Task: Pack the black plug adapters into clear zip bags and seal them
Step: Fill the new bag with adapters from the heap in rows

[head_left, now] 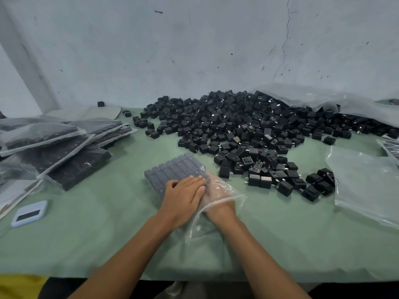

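A stack of filled bags (54, 145) already sits at the left of the green surface (108, 234), so a good share looks done. Plenty is left, I'd say: a big heap of loose adapters (237, 126) lies spread along the back wall, and empty bags (364, 182) wait at the right. In the middle, the current bag (218, 206) holds neat rows of adapters (172, 169) and lies unsealed, its mouth towards the person. The left hand (183, 197) lies flat on top with fingers straight, pressing. The right hand (216, 195) is inside the bag; whether it grips anything I cannot tell.
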Demonstrator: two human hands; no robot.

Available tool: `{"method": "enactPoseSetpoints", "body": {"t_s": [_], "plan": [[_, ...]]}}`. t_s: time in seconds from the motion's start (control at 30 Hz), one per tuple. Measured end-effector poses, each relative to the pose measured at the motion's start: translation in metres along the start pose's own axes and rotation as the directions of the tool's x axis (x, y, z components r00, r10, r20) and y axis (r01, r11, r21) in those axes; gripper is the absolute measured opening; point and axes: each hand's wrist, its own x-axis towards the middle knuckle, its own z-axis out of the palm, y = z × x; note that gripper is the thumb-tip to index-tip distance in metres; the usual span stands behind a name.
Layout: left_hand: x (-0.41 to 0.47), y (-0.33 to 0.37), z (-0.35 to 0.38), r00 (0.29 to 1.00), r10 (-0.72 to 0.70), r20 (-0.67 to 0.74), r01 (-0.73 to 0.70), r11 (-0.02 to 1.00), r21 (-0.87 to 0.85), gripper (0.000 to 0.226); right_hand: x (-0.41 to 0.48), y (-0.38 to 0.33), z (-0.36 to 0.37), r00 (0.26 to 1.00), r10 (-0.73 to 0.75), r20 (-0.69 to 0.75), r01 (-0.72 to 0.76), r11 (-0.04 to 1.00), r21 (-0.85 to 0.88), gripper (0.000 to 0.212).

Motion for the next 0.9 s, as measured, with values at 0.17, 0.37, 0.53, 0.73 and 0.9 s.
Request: {"method": "enactPoseSetpoints", "body": {"t_s": [0.17,0.37,0.53,0.73,0.9], "plan": [[-0.002,-0.005,-0.001,0.997,-0.018,-0.075,0.015,0.999,-0.042,0.038,-0.002,-0.007,0.004,0.998,-0.051,0.047,0.045,0.992,0.116,0.031],[-0.005,-0.016,-0.008,0.994,-0.055,-0.097,0.041,0.989,-0.140,0.048,-0.007,-0.017,0.018,0.999,0.046,0.002,-0.045,0.975,0.217,0.023],[0.006,-0.016,-0.011,0.998,-0.052,-0.023,0.046,0.981,-0.191,0.043,-0.010,-0.017,0.013,0.998,-0.007,-0.059,0.013,0.993,0.116,0.053],[0.011,-0.016,-0.006,0.998,-0.045,0.052,0.052,0.990,-0.129,0.053,-0.012,-0.024,0.011,0.994,0.106,0.026,-0.106,0.882,0.459,0.069],[0.012,-0.016,-0.005,0.994,-0.088,0.061,0.098,0.977,-0.188,0.062,-0.011,-0.021,0.016,0.994,0.080,-0.076,-0.055,0.958,0.282,0.047]]}}
